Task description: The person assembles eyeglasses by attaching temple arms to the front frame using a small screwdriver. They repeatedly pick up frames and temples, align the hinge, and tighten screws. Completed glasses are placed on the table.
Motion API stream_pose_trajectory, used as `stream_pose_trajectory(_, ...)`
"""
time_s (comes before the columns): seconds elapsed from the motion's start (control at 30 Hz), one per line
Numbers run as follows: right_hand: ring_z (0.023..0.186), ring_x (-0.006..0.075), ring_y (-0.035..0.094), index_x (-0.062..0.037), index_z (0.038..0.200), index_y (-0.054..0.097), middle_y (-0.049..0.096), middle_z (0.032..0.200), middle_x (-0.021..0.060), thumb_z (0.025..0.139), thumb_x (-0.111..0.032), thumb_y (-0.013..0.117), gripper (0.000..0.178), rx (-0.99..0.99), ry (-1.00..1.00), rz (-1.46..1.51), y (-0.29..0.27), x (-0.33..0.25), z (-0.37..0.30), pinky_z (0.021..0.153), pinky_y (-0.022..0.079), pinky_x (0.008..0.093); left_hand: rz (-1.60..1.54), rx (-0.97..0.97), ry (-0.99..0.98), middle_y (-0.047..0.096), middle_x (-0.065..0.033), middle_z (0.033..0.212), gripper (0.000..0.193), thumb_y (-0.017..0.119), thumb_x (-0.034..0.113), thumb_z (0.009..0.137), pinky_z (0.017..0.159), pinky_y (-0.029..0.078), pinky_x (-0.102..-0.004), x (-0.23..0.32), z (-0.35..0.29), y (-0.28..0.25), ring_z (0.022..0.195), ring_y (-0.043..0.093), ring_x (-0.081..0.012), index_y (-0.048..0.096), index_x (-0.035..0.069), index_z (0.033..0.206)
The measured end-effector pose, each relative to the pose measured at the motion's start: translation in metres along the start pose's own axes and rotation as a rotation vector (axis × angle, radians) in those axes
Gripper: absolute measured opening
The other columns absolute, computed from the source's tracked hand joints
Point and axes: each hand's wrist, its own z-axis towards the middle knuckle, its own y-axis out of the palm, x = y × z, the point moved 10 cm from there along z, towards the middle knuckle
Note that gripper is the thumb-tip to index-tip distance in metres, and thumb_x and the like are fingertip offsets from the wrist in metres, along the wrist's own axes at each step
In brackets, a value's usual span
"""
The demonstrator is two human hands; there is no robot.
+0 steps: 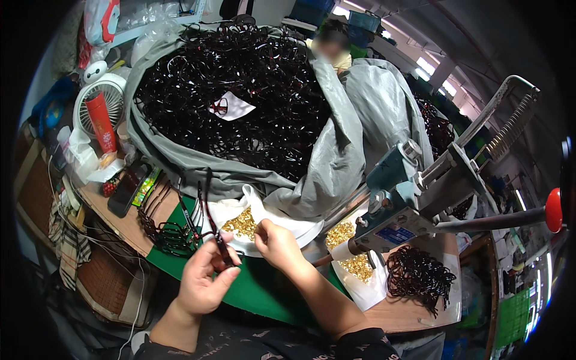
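Observation:
My left hand (203, 281) grips a dark eyeglass frame (221, 247) between thumb and fingers, with a long thin temple arm standing up from it. My right hand (277, 243) is closed in a pinch beside a heap of small gold metal pieces (241, 226); whatever its fingertips hold is too small to make out. The heap lies on a white cloth (288, 223). A row of dark eyeglass frames (171, 237) rests on the green mat (252, 294), left of my left hand.
A huge grey sack (336, 150) of dark frame parts (234, 72) fills the far side. At right stands a lever press (396, 210) with a red knob (553, 210), near more gold pieces (357, 267) and a dark pile (420, 279). A fan (108, 102) stands left; a person (333, 51) is behind.

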Motion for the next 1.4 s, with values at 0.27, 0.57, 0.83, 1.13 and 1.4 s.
stream_pose_trajectory(0.27, 0.063, 0.0064, 0.053, -0.0031, 0.094, 0.055, 0.057, 0.075, 0.0008, 0.086, -0.007, 0.061, 0.01, -0.085, 0.299, 1.171, -0.007, -0.016, -0.055, 0.055, 0.042, 0.0188, 0.387, 0.043, 0.175, 0.06, -0.0149, 0.11, 0.049, 0.053, -0.006, 0.083, 0.074, 0.048, -0.0241, -0.008, 0.012, 0.006, 0.098, 0.061, -0.0186, 0.037, -0.004, 0.129)
stream_pose_trajectory(0.57, 0.049, 0.0028, 0.044, -0.0028, 0.089, 0.055, 0.052, 0.063, -0.0029, 0.085, -0.004, 0.06, 0.007, 0.186, 0.388, 1.048, -0.047, -0.016, -0.089, 0.044, 0.032, 0.0164, 0.161, -0.196, 0.119, 0.063, -0.012, 0.101, 0.052, 0.054, -0.006, 0.081, 0.07, 0.048, -0.0235, -0.01, 0.02, 0.063, 0.089, 0.064, -0.0171, 0.038, -0.001, 0.13)
stream_pose_trajectory(0.83, 0.057, 0.0045, 0.05, 0.0, 0.089, 0.057, 0.057, 0.07, 0.0003, 0.082, 0.0, 0.063, 0.009, 0.205, 0.331, 0.95, -0.059, -0.013, -0.086, 0.051, 0.039, 0.0167, 0.173, -0.207, 0.023, 0.058, -0.0067, 0.095, 0.054, 0.054, -0.007, 0.083, 0.074, 0.046, -0.022, -0.023, 0.02, 0.068, 0.083, 0.057, -0.0105, 0.036, -0.003, 0.133)
stream_pose_trajectory(1.13, 0.066, 0.0089, 0.054, 0.0017, 0.082, 0.06, 0.057, 0.078, 0.0044, 0.073, 0.003, 0.068, 0.012, 0.142, 0.087, 0.534, -0.07, -0.035, -0.077, 0.059, 0.043, 0.021, 0.181, -0.372, -0.148, 0.061, -0.0091, 0.102, 0.053, 0.053, -0.008, 0.081, 0.082, 0.046, -0.0249, -0.044, 0.015, 0.075, 0.092, 0.06, -0.0121, 0.039, -0.004, 0.131)
stream_pose_trajectory(1.4, 0.06, 0.0082, 0.053, 0.0003, 0.075, 0.06, 0.056, 0.074, 0.0038, 0.07, -0.001, 0.073, 0.014, 0.149, 0.123, 0.553, -0.074, -0.031, -0.07, 0.055, 0.042, 0.0214, 0.264, -0.436, -0.056, 0.062, -0.0109, 0.1, 0.053, 0.055, -0.006, 0.079, 0.079, 0.047, -0.0253, -0.033, 0.019, 0.08, 0.09, 0.061, -0.0141, 0.04, -0.004, 0.13)
